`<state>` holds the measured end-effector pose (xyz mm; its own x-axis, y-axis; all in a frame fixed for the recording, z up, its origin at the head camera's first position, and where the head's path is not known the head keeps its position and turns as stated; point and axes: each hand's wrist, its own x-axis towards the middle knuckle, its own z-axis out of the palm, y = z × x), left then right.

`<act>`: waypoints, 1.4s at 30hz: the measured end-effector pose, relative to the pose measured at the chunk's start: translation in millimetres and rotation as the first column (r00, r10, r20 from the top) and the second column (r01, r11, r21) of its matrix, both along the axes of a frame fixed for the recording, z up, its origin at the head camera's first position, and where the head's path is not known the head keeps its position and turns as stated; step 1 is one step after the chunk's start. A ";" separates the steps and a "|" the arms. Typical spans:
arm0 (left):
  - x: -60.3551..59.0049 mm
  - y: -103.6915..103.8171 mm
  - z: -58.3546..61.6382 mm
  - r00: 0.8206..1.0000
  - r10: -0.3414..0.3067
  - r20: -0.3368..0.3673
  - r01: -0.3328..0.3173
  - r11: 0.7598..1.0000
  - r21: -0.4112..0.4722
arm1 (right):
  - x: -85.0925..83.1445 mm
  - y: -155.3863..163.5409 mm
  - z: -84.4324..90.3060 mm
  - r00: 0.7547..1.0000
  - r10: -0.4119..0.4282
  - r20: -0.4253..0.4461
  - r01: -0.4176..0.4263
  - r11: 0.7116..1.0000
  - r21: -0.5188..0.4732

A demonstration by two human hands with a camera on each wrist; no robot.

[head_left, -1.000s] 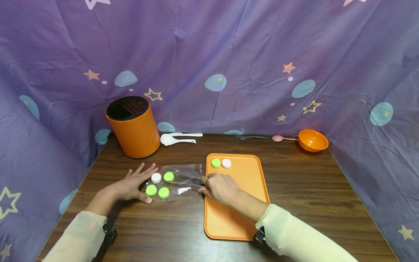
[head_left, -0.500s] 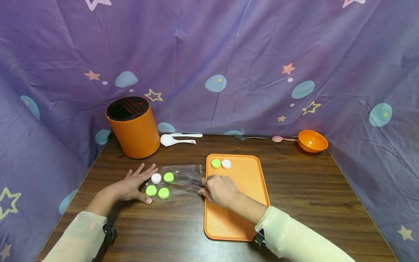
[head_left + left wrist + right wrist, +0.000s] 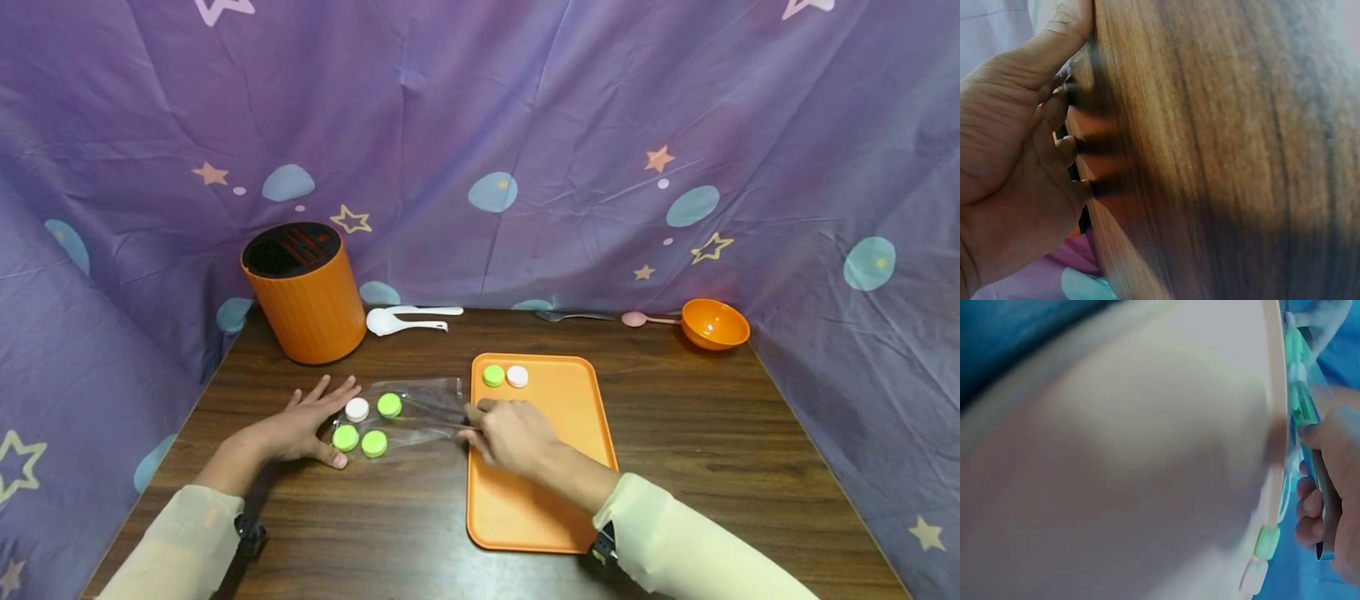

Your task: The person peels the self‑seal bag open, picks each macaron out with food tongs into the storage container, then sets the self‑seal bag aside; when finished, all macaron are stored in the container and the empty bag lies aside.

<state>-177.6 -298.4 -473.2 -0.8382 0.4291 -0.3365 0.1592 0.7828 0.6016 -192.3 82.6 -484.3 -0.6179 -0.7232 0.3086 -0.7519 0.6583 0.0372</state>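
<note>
My left hand rests with spread fingers at the left end of a clear plastic bag on the table. Several round caps lie at that end: a white cap, an upper green cap and two lower green caps, one nearest my thumb. My right hand grips metal tongs above the orange tray. The tongs' thin arms reach left into the bag, their tips at the upper green cap. The left wrist view shows mostly palm and wood grain.
On the tray's far end sit a green cap and a white cap. Behind stand an orange knife block and an orange bowl. White spoons, a fork and a pink spoon line the back edge.
The upper green cap has shifted slightly right, away from the white cap, and the tongs and right hand have edged right with it. My left hand keeps its place.
</note>
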 end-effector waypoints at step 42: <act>1.3 1.5 1.1 1.000 -0.004 -0.010 0.004 1.000 -0.017 | 2.8 126.0 24.4 0.994 -0.091 -0.062 0.091 0.996 0.003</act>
